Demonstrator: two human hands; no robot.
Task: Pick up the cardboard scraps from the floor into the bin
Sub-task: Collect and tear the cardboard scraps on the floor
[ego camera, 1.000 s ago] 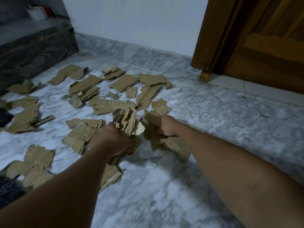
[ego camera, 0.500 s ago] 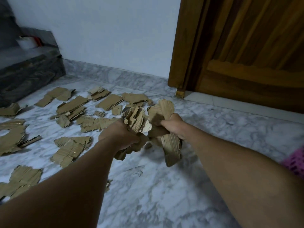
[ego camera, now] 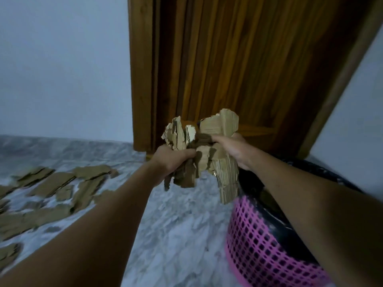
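Note:
Both hands hold a bundle of torn brown cardboard scraps [ego camera: 204, 154] in the air in front of a wooden door. My left hand [ego camera: 172, 160] grips the left part of the bundle, fingers curled round it. My right hand [ego camera: 234, 150] grips the right part, with a long corrugated piece hanging below it. Just right of and below the bundle stands a pink mesh bin [ego camera: 261, 243] with a black liner, partly hidden by my right forearm. Several more cardboard scraps [ego camera: 62, 187] lie on the marble floor at the left.
A wooden door [ego camera: 238, 69] and its frame rise straight ahead. A white wall [ego camera: 62, 69] with a marble skirting runs to the left. Bare grey-white marble floor [ego camera: 176, 235] lies between the scraps and the bin.
Both hands have lifted the cardboard bundle up off the floor and carried it to the right, towards the pink bin, which has come into view. The view has swung right and up.

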